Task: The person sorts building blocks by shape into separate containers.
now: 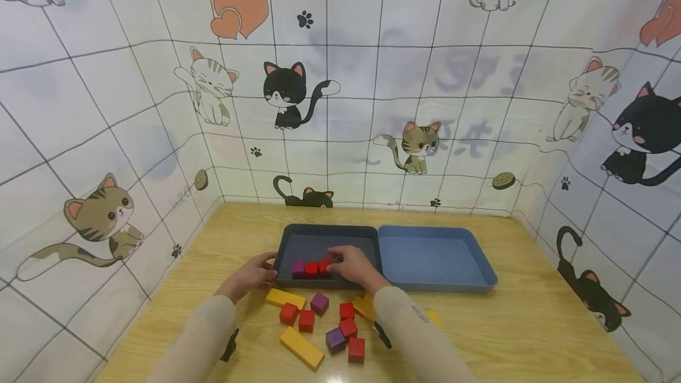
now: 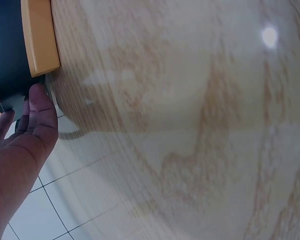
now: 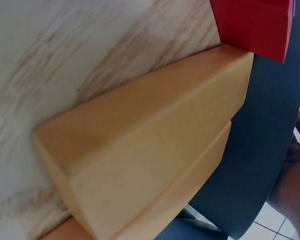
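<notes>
A dark grey tray [image 1: 330,235] lies on the table, with a row of a purple cube [image 1: 298,269], a red cube [image 1: 311,269] and another red cube [image 1: 324,266] along its front side. My right hand [image 1: 348,263] reaches over the front rim and pinches the rightmost red cube; its fingertips partly cover it. At the tray's front left corner, my left hand [image 1: 252,275] holds the edge, as the left wrist view also shows, with fingers [image 2: 42,107] against the outer wall.
A blue tray [image 1: 436,256] adjoins the dark one on the right. In front lie several red cubes [image 1: 356,349], purple cubes [image 1: 336,340] and yellow-orange oblong blocks [image 1: 302,347], some partly under my right forearm. One such block [image 2: 42,37] touches the dark tray. Patterned walls enclose the table.
</notes>
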`<state>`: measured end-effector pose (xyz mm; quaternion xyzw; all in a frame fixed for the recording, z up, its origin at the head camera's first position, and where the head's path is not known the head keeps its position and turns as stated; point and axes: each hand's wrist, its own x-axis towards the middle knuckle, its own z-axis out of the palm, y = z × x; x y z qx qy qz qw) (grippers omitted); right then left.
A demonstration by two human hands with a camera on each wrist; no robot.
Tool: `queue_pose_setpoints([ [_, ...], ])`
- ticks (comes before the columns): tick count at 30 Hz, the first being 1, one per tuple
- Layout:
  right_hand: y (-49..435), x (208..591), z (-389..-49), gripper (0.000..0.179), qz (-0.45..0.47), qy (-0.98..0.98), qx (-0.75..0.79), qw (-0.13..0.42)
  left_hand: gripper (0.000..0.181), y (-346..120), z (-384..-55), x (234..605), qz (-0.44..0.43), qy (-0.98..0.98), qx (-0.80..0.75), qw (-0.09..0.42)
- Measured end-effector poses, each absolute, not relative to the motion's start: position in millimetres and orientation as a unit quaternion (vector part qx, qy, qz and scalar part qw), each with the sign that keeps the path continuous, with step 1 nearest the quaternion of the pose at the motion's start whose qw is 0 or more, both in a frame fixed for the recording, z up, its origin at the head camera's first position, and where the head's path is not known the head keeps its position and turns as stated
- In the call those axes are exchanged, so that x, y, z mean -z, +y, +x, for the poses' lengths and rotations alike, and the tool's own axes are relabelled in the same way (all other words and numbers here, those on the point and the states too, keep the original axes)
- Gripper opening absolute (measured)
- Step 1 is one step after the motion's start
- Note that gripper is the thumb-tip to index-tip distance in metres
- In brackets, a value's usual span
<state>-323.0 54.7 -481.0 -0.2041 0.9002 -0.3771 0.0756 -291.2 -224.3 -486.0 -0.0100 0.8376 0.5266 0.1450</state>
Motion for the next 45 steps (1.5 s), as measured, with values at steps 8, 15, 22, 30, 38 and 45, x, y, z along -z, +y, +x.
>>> queue_pose_setpoints([
  [8,63,477,-322,0.043,-0.201,0.901,0.377,0.072,0.055,-220,-295,486,-0.007,0.841,-0.520,0.145],
  [15,67,472,-325,0.042,-0.210,0.899,0.378,0.065,0.055,-221,-296,484,-0.010,0.841,-0.522,0.144],
  [22,76,468,-324,0.042,-0.210,0.898,0.382,0.066,0.056,-222,-295,482,-0.003,0.840,-0.522,0.146],
  [30,90,459,-319,0.041,-0.213,0.890,0.400,0.049,0.056,-224,-295,484,-0.002,0.839,-0.524,0.142],
  [38,107,458,-309,0.041,-0.226,0.886,0.402,0.043,0.056,-223,-293,486,-0.009,0.841,-0.523,0.141],
  [45,124,460,-293,0.041,-0.236,0.875,0.419,0.050,0.056,-223,-291,487,-0.008,0.841,-0.522,0.143],
])
